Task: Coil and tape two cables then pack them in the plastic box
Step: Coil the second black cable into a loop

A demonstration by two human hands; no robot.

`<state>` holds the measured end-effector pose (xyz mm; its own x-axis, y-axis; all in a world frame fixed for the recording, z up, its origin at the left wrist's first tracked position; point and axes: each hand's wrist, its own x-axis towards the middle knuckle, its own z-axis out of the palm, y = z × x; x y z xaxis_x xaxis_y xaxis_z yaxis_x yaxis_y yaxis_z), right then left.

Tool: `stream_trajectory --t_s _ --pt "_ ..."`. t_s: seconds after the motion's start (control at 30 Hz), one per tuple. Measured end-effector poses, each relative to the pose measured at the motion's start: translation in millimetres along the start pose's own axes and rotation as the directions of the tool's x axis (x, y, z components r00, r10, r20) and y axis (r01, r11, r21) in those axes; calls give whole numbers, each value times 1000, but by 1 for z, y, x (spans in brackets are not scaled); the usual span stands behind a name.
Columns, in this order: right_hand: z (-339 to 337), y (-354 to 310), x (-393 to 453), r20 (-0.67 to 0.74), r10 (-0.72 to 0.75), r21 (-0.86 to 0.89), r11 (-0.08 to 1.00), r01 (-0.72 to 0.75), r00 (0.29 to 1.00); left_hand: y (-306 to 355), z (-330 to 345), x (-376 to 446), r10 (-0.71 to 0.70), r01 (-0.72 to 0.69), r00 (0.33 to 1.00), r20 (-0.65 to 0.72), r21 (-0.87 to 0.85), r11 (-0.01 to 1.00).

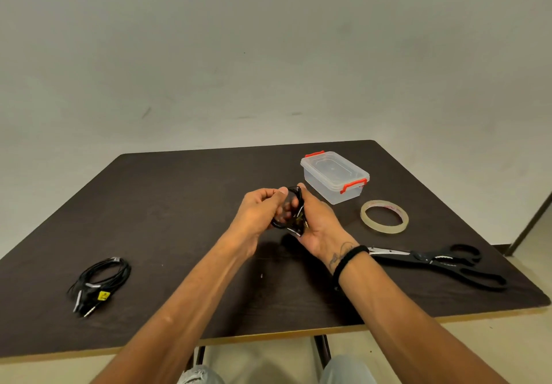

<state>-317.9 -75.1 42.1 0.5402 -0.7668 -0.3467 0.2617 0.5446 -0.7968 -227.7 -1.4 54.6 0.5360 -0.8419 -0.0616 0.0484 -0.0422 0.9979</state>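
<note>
Now held above the middle of the table (pixel 185 204): a small black cable coil (pixel 294 213), caught between both hands and standing roughly on edge, its loop facing the camera. Left hand (pixel 258 213) curled round the coil's left side, thumb and fingers pinching the top of the loop. Right hand (pixel 316 222) cupped round the right side, fingertip on the upper rim, palm behind the bundle; a closed grip on the coil on both sides. Metal plug ends poking out low on the right, against the right palm. No tape visible on this coil, though too small to be sure.

Tape roll (pixel 384 216) flat on the table just right of the right hand, so nearer that hand; probably the next reach, left hand keeping the loops pinched. Scissors (pixel 439 261) lying closed beyond the right wrist, blades pointing towards it. Plastic box (pixel 334 176), clear with red clips, lid on, just behind the hands and to the right. Second cable (pixel 100 282) well apart at the left, loosely coiled, with silvery bands and a yellow tag, plugs trailing towards the near edge.
</note>
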Motion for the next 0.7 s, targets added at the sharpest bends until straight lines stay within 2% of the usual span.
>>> stream_trajectory --t_s 0.23,0.33,0.43,0.53,0.7 --pt "-5 9 -17 174 98 48 993 -107 980 23 -7 6 117 -103 992 -46 233 967" --pt "-7 13 -24 228 107 84 988 -129 968 31 -10 10 127 -115 991 -31 256 960" --pt "-6 16 -30 238 90 194 971 -138 967 38 -12 14 77 -77 997 10 160 984" --pt "-1 21 -36 194 25 244 967 -73 981 45 -9 14 25 -25 999 28 -1 1000" --pt "7 28 -46 175 3 374 925 -69 985 52 -3 10 -23 23 1000 -5 -90 996"
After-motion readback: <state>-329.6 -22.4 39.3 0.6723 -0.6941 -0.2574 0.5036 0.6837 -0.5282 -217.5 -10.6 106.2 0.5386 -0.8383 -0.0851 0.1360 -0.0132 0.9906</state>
